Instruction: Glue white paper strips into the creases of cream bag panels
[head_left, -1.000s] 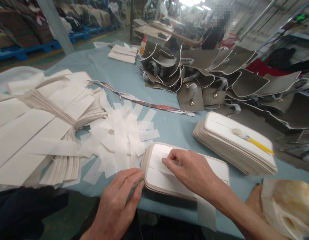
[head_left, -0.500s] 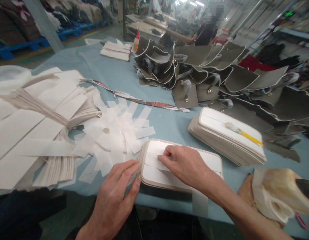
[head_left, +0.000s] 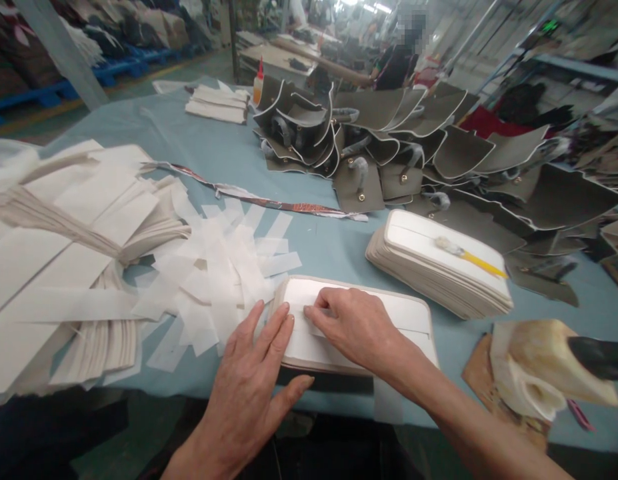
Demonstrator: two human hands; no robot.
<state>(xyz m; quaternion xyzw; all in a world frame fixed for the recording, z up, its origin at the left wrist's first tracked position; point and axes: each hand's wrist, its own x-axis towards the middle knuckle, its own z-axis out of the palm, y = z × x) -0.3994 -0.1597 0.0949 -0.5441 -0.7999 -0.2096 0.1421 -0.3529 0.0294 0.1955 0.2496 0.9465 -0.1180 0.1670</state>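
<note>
In front of me lies a stack of white panels (head_left: 406, 310) with rounded corners and beige edges. My right hand (head_left: 356, 327) rests on the top panel with its fingers curled in and pressed together. Whatever is in those fingers, if anything, is hidden. At the stack's left end is my left hand (head_left: 253, 380), fingers spread and thumb apart, fingertips touching the panel's edge. Loose white strips (head_left: 216, 267) lie scattered just beyond it. A pale strip (head_left: 387, 400) hangs at the table edge below the stack.
A second panel stack (head_left: 413, 290) bears a yellow-handled brush (head_left: 479, 262). A crusted pale container (head_left: 526, 353) stands at right. Olive bag pieces (head_left: 359, 187) fill the back right, beside a red-tipped bottle (head_left: 258, 85). Beige pieces (head_left: 89, 200) are piled at left. A person (head_left: 396, 63) is far behind.
My left hand has opened, its thumb swinging away from the stack and its fingers reaching over the edge. My right hand stays curled on the top panel. The view has shifted slightly.
</note>
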